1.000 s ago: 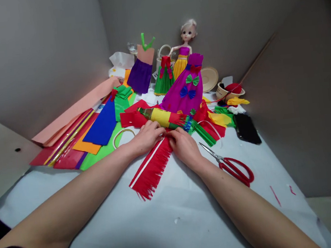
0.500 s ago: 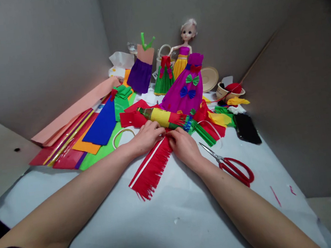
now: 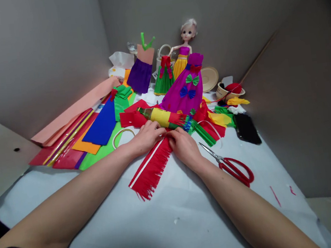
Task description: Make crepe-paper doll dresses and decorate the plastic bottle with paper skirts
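The right hand (image 3: 185, 147) has its fingers closed on the top end of a fringed red strip (image 3: 150, 170), keeping it flat on the white sheet (image 3: 177, 223). The left hand (image 3: 146, 137) curls beside it, its hold unclear, just below a paper-wrapped bottle (image 3: 160, 117).

Our red crepe-paper fringe (image 3: 150, 169) carries one white stripe.
Behind it, our magenta paper dress (image 3: 184, 102) shows blue and green bows.

The right hand (image 3: 185, 147) seemingly pinches a fringed red paper strip (image 3: 150, 170).
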A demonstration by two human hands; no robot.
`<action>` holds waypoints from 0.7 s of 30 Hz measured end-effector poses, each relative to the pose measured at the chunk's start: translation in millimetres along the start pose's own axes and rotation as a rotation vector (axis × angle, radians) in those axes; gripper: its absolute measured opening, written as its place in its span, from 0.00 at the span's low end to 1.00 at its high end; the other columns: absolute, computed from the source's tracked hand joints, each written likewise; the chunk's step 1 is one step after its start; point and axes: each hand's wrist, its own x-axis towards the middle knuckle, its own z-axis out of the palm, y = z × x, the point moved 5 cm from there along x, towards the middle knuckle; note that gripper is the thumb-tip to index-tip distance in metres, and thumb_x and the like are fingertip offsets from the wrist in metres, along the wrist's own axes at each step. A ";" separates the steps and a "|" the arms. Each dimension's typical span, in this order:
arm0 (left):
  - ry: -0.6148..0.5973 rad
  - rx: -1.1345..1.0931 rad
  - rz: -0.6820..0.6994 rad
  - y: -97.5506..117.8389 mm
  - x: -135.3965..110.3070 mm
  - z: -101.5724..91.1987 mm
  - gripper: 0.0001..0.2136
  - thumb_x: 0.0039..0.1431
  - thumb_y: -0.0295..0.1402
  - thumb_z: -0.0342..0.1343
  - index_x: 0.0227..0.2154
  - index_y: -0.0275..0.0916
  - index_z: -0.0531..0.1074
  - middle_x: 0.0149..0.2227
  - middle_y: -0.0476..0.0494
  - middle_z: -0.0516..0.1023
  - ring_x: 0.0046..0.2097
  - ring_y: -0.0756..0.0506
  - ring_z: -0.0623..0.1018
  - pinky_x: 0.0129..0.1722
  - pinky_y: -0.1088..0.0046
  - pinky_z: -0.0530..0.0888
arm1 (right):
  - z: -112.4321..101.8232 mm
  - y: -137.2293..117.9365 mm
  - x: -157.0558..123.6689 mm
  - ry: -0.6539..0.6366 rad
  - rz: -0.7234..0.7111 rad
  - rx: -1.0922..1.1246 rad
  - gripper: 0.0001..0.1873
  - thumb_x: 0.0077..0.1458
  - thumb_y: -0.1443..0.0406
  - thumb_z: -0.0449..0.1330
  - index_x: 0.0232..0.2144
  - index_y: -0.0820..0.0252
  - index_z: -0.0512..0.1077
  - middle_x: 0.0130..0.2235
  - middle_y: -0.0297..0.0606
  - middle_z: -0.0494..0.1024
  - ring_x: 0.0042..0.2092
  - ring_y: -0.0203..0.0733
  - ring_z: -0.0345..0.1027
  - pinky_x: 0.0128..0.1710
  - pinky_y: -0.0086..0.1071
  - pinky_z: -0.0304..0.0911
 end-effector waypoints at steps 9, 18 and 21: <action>0.019 -0.013 0.001 2.0 -0.1 -2.0 0.10 0.67 0.37 0.49 0.42 0.43 0.74 0.40 0.41 0.68 0.43 0.41 0.64 0.42 0.62 0.66 | 1.0 0.2 0.5 -0.017 0.001 0.003 0.16 0.64 0.66 0.50 0.48 0.56 0.76 0.45 0.42 0.75 0.48 0.43 0.69 0.48 0.32 0.60; 0.012 -0.021 0.007 0.1 -0.8 0.1 0.11 0.67 0.36 0.49 0.44 0.44 0.75 0.42 0.42 0.68 0.45 0.42 0.65 0.44 0.63 0.66 | 0.9 0.7 0.4 -0.018 0.003 -0.010 0.16 0.64 0.66 0.50 0.47 0.56 0.76 0.44 0.42 0.75 0.47 0.43 0.70 0.46 0.31 0.60; 0.013 -0.024 0.009 1.5 -0.6 -1.1 0.11 0.67 0.36 0.49 0.44 0.43 0.75 0.42 0.41 0.69 0.45 0.42 0.65 0.44 0.63 0.66 | 1.0 1.0 0.0 0.000 -0.002 -0.007 0.16 0.64 0.66 0.50 0.46 0.56 0.76 0.44 0.41 0.75 0.46 0.43 0.70 0.45 0.31 0.60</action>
